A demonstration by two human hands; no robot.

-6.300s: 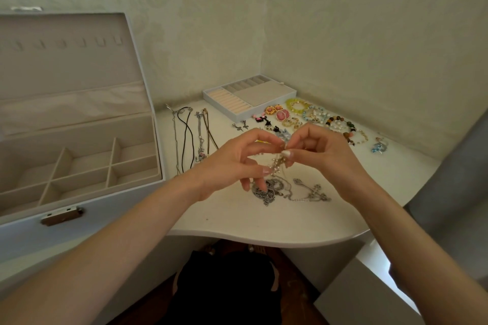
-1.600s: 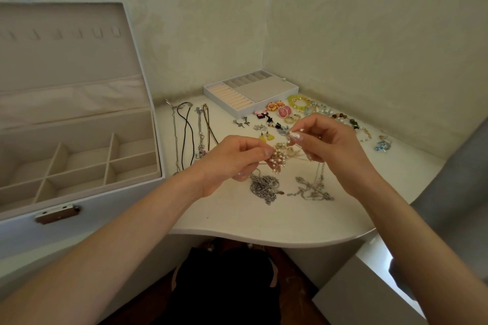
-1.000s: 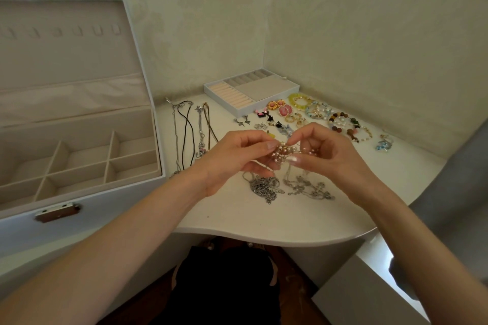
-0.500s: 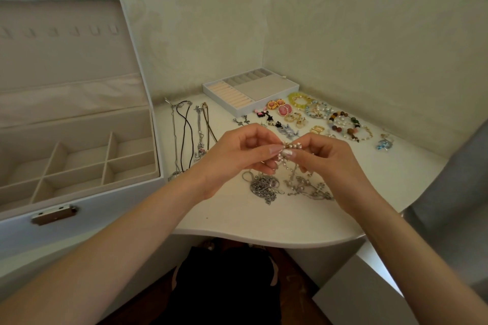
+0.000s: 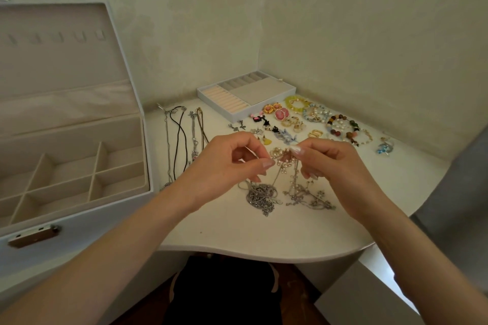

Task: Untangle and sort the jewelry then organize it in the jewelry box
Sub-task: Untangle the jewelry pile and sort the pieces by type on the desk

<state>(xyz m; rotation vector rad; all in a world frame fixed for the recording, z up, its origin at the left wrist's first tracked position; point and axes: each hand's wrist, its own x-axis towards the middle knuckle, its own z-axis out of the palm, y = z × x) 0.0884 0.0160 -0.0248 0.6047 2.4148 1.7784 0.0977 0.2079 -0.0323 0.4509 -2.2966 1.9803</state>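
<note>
My left hand (image 5: pixel 224 166) and my right hand (image 5: pixel 335 166) both pinch a tangled pearl-and-gold chain (image 5: pixel 281 155) above the white table (image 5: pixel 264 235). Its strands hang down toward a heap of silver chains (image 5: pixel 261 196) and a second silver tangle (image 5: pixel 307 196) lying on the table just below. The white jewelry box (image 5: pixel 76 208) stands open at the left, its beige compartments bare. Untangled necklaces (image 5: pixel 182 140) lie straight in a row beside the box.
A removable ring tray (image 5: pixel 245 95) sits at the back by the wall corner. Earrings (image 5: pixel 277 113) and beaded bracelets (image 5: pixel 340 124) are laid out to its right, with a blue piece (image 5: pixel 384 146) farthest right. The table's curved front edge is close to me.
My hands have drawn slightly apart, spreading the pearl chain between them. Over the earlier frames they kept working the same tangle above the silver heaps, which stayed in place.
</note>
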